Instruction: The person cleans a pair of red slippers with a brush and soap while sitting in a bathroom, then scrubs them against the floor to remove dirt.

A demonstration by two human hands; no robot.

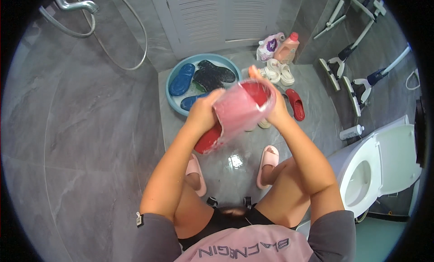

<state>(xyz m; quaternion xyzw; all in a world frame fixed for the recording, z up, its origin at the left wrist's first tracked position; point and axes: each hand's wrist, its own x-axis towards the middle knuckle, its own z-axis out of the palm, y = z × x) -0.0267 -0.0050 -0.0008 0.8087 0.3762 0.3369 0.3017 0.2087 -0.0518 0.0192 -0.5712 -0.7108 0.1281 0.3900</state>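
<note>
Above the floor, in front of me, I hold a red slipper point(242, 108) covered in whitish suds and blurred by motion. My left hand point(203, 110) is closed on its left edge. At the far right end of the slipper, my right hand point(276, 101) is closed round the edge, its fingers partly hidden. An orange bit by those fingers is too blurred to make out. Just beyond my left hand stands a light-blue basin point(169, 91) with soapy water, blue slippers point(182, 79) and dark footwear point(214, 75). Another red slipper point(295, 105) lies on the floor to the right.
White clogs point(282, 73) stand near a pink detergent bottle point(287, 48) and a white-purple bag point(270, 47). Mops point(355, 92) lean along the right wall. A white bottle point(351, 132) lies beside the toilet point(361, 178). A shower hose point(143, 40) hangs at far left.
</note>
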